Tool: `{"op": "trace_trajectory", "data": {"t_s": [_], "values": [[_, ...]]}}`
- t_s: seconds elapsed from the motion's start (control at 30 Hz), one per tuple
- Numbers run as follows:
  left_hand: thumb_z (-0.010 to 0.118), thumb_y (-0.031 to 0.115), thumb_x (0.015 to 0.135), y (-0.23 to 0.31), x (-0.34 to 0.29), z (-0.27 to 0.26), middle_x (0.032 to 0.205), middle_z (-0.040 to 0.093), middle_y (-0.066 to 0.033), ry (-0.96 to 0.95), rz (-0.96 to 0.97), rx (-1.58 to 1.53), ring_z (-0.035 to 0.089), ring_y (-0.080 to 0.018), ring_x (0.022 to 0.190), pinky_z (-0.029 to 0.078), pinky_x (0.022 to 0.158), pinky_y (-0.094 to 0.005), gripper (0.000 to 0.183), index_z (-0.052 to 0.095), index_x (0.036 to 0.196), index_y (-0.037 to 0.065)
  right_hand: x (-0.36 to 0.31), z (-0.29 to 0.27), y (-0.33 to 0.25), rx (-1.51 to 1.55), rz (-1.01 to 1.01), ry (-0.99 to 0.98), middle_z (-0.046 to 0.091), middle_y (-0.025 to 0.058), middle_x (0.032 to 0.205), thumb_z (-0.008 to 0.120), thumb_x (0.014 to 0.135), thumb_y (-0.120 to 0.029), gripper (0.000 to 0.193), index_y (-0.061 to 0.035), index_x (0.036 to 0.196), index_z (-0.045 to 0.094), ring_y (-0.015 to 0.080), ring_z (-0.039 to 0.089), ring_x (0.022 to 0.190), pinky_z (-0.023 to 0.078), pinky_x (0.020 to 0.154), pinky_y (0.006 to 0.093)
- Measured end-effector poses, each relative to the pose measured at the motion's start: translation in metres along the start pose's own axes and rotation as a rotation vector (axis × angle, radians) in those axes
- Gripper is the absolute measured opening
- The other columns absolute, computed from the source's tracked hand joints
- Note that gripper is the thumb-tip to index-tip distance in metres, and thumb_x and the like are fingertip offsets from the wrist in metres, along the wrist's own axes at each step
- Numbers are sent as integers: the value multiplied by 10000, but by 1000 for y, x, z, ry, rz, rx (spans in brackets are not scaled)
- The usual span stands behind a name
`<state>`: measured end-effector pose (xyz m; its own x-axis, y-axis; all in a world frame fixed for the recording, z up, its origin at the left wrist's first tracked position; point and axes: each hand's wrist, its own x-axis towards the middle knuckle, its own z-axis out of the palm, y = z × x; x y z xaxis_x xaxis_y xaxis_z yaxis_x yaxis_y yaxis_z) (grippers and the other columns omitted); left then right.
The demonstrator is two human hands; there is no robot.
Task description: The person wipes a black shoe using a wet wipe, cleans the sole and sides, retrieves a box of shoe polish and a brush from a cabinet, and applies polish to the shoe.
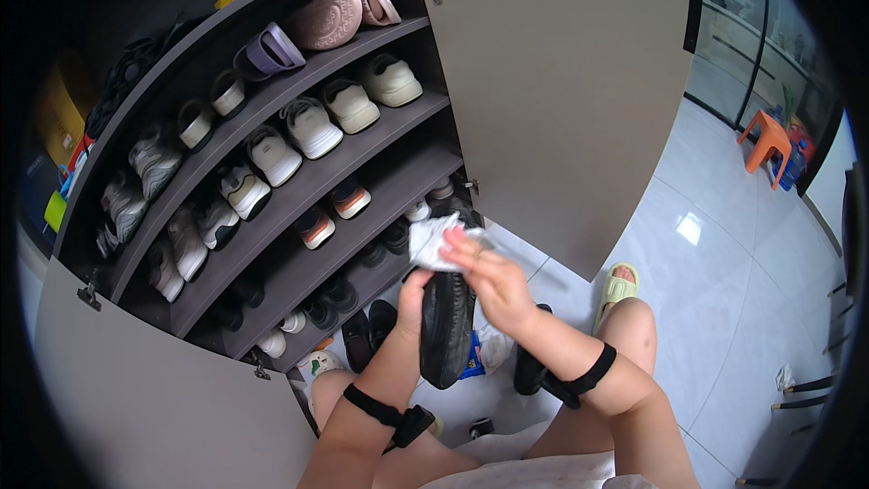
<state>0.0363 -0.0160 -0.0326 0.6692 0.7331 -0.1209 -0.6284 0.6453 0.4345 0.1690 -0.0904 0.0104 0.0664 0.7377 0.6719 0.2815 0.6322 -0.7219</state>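
My left hand (414, 306) grips the side of a black shoe (445, 335), held up over my lap with its sole edge showing. A white cloth or wipe (433, 243) is pinched in my right hand (489, 276), pressed against the far end of that shoe. The cloth hides this end, and motion blurs it a little. On the floor by my right forearm lies another black shoe (528, 369). Below my hands, a blue packet (472, 358) and a crumpled white tissue (494, 348) are partly covered by the shoe and arm.
A dark shoe cabinet (380, 147) with several filled shelves stands ahead to the left. Its large door (561, 100) is swung open at right, another door (172, 380) at lower left. Black shoes (358, 341) sit at its foot. An orange stool (768, 143) stands far right.
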Motion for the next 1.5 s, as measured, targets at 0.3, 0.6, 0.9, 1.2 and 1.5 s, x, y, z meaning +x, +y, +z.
{"op": "trace_trajectory", "data": {"t_s": [0.3,0.6,0.9,1.2,1.5], "values": [[416,305,919,24,-26,31,1042,643,-203,-80,-118,69,663,-293,859,560,759,-396,460,547,1168,-58,36,-43,28,231,206,413,545,131,1290,373,882,-12,390,18,1224,559,209,496,1204,357,1017,297],[376,326,921,44,-10,39,1011,655,-175,-183,146,29,656,-277,897,547,801,-401,458,580,1112,-36,-6,34,50,297,223,91,470,133,1376,416,858,78,435,-46,1247,566,144,484,1195,399,918,238],[401,390,915,69,22,5,964,663,-166,-51,213,24,655,-274,816,533,777,-369,503,582,1096,-43,-35,42,30,427,454,-67,535,137,1297,410,876,33,407,-39,1248,560,229,517,1196,378,1009,295],[478,491,890,67,14,42,924,653,-138,-92,147,100,654,-262,811,550,697,-367,508,606,1031,19,-6,14,27,1012,601,294,519,125,1297,368,918,-31,447,-29,1362,415,203,526,1146,407,966,297],[521,44,770,51,-10,34,943,643,-148,32,-75,629,654,-233,850,537,782,-324,306,572,1050,-69,8,21,25,955,853,354,599,113,1125,404,910,-47,415,-45,1317,482,158,598,957,503,810,279]]}}
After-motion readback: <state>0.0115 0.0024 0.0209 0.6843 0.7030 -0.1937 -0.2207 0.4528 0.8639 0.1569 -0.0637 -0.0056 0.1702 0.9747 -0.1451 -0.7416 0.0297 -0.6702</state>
